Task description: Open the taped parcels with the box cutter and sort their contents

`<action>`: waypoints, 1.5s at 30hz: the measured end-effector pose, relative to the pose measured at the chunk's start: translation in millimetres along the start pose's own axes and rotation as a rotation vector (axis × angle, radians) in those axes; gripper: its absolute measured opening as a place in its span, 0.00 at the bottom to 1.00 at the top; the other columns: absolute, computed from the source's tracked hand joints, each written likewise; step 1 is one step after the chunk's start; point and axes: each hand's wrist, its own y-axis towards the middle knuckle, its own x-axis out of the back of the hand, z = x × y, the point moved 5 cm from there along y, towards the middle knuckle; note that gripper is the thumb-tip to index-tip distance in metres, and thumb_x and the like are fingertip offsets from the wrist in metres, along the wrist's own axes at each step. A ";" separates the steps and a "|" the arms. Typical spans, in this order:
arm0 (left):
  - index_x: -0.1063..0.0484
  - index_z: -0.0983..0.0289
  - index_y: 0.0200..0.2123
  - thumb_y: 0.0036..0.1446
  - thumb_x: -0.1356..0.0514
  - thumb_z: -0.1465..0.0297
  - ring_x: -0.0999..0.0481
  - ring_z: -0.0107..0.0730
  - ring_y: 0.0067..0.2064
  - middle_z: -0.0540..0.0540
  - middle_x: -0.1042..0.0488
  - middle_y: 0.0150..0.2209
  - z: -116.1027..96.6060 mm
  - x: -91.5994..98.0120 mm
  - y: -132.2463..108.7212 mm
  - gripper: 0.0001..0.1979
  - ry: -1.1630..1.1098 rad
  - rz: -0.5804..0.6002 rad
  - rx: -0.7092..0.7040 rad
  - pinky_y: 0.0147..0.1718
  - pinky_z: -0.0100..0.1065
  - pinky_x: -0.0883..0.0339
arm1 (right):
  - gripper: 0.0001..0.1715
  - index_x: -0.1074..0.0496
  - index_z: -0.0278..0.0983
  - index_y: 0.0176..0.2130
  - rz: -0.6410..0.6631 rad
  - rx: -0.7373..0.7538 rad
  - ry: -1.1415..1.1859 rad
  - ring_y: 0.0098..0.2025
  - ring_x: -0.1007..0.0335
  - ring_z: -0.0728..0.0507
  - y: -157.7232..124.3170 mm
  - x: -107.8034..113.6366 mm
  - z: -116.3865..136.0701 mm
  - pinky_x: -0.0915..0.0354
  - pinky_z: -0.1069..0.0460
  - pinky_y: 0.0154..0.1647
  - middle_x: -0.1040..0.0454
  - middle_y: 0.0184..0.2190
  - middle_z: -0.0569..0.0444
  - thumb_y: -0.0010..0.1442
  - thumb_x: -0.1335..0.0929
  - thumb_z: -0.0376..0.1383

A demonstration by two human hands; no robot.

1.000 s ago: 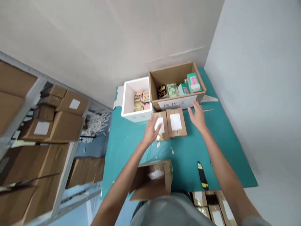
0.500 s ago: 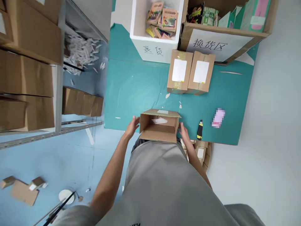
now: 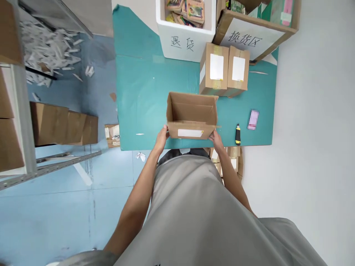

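An open cardboard box [image 3: 192, 130] is near the front edge of the green-topped table, its opening turned up towards me. Bare brown inner walls show inside it, and a white label is stuck on its near side. My left hand [image 3: 161, 139] grips the near left corner, with some fingertips hidden behind the cardboard. At the near right corner, my right hand [image 3: 217, 141] holds the same box, thumb and fingers against its edge.
Two labelled cartons [image 3: 213, 83] stand side by side beyond the box. Behind them are a white bin [image 3: 185, 44] of small packs and a large carton [image 3: 222, 31]. A box cutter [image 3: 237, 135] and a blurred pink item [image 3: 253, 120] lie right. Shelving [image 3: 23, 122] stands left.
The box has moved away from my body onto the table and turned, so its labelled side now faces me. Both hands have closed in on its near corners. My view has shifted.
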 end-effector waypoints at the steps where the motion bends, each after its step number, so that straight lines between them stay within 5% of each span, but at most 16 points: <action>1: 0.20 0.66 0.62 0.75 0.42 0.39 0.18 0.54 0.66 0.69 0.19 0.67 -0.5 7.5 -0.7 0.37 -0.010 0.019 -0.001 0.71 0.52 0.28 | 0.56 0.21 0.39 0.66 -0.028 -0.048 0.030 0.62 0.15 0.35 -0.6 -6.3 -5.5 0.20 0.41 0.64 0.15 0.64 0.37 0.70 0.42 0.76; 8: 0.17 0.64 0.61 0.74 0.36 0.45 0.25 0.55 0.75 0.66 0.19 0.70 4.9 49.2 6.8 0.29 0.061 0.045 -0.142 0.77 0.54 0.36 | 0.50 0.21 0.34 0.64 -0.161 -0.063 0.146 0.73 0.23 0.34 -12.3 -53.3 -26.7 0.26 0.40 0.73 0.22 0.71 0.36 0.66 0.30 0.71; 12: 0.16 0.63 0.63 0.69 0.29 0.50 0.18 0.51 0.67 0.64 0.17 0.67 14.3 53.3 20.3 0.28 0.125 0.078 -0.128 0.71 0.49 0.28 | 0.46 0.21 0.34 0.67 -0.252 -0.059 0.175 0.73 0.24 0.33 -14.5 -63.0 -33.1 0.25 0.40 0.74 0.17 0.66 0.38 0.65 0.22 0.61; 15: 0.18 0.65 0.66 0.66 0.24 0.55 0.14 0.46 0.54 0.63 0.12 0.55 18.6 50.0 29.0 0.31 0.144 0.059 -0.080 0.59 0.44 0.20 | 0.40 0.20 0.35 0.65 -0.298 -0.098 0.163 0.66 0.19 0.35 -15.3 -63.1 -35.2 0.17 0.43 0.61 0.13 0.58 0.44 0.66 0.22 0.57; 18: 0.18 0.66 0.65 0.62 0.20 0.62 0.15 0.41 0.44 0.55 0.14 0.37 25.4 46.9 33.2 0.31 0.015 -0.010 0.081 0.47 0.37 0.19 | 0.23 0.17 0.38 0.52 -0.275 -0.168 0.192 0.52 0.11 0.37 -16.4 -63.5 -34.2 0.15 0.49 0.40 0.13 0.51 0.48 0.70 0.23 0.52; 21: 0.19 0.66 0.61 0.60 0.18 0.70 0.17 0.34 0.38 0.52 0.17 0.34 31.4 45.2 30.6 0.29 -0.199 -0.068 0.232 0.39 0.30 0.21 | 0.12 0.20 0.39 0.43 -0.204 -0.229 0.300 0.37 0.10 0.41 -18.2 -63.6 -29.5 0.22 0.53 0.29 0.13 0.44 0.50 0.74 0.24 0.45; 23: 0.21 0.65 0.60 0.67 0.23 0.68 0.18 0.29 0.33 0.53 0.16 0.36 33.6 43.3 26.6 0.21 -0.292 -0.063 0.277 0.35 0.27 0.22 | 0.09 0.20 0.39 0.41 -0.159 -0.251 0.366 0.33 0.12 0.44 -18.9 -62.5 -24.7 0.23 0.55 0.28 0.13 0.41 0.50 0.75 0.25 0.41; 27: 0.23 0.67 0.58 0.82 0.40 0.64 0.19 0.27 0.28 0.55 0.17 0.33 40.8 28.2 17.7 0.13 -0.436 -0.006 0.376 0.31 0.25 0.21 | 0.07 0.18 0.38 0.40 -0.094 -0.251 0.402 0.32 0.13 0.45 -17.1 -61.0 -15.1 0.21 0.56 0.31 0.12 0.37 0.50 0.74 0.25 0.36; 30: 0.23 0.69 0.60 0.84 0.48 0.67 0.12 0.34 0.36 0.60 0.14 0.37 41.5 6.0 17.2 0.17 -0.513 0.058 0.424 0.39 0.32 0.14 | 0.08 0.18 0.37 0.37 -0.046 -0.238 0.409 0.32 0.13 0.44 -13.8 -62.8 -10.3 0.19 0.54 0.33 0.11 0.35 0.49 0.71 0.23 0.34; 34: 0.20 0.62 0.60 0.83 0.44 0.65 0.10 0.39 0.46 0.60 0.11 0.45 30.9 -13.8 29.0 0.15 -0.749 0.035 0.385 0.47 0.38 0.12 | 0.07 0.18 0.37 0.36 -0.024 -0.242 0.449 0.30 0.14 0.43 -8.3 -63.3 -9.2 0.17 0.53 0.32 0.12 0.32 0.50 0.68 0.21 0.33; 40: 0.19 0.63 0.58 0.79 0.36 0.70 0.17 0.28 0.31 0.53 0.16 0.35 39.5 -3.5 42.4 0.10 -0.719 -0.141 0.465 0.31 0.24 0.19 | 0.08 0.19 0.38 0.43 -0.052 -0.326 0.736 0.34 0.12 0.43 -5.9 -64.9 -23.5 0.16 0.54 0.34 0.12 0.35 0.50 0.77 0.29 0.36; 45: 0.18 0.64 0.55 0.75 0.36 0.78 0.20 0.24 0.27 0.51 0.19 0.32 52.3 8.8 39.9 0.10 -0.629 -0.259 0.474 0.28 0.19 0.23 | 0.15 0.23 0.42 0.42 -0.025 -0.470 1.061 0.31 0.16 0.45 -6.7 -94.7 -40.6 0.18 0.55 0.33 0.18 0.28 0.55 0.72 0.37 0.27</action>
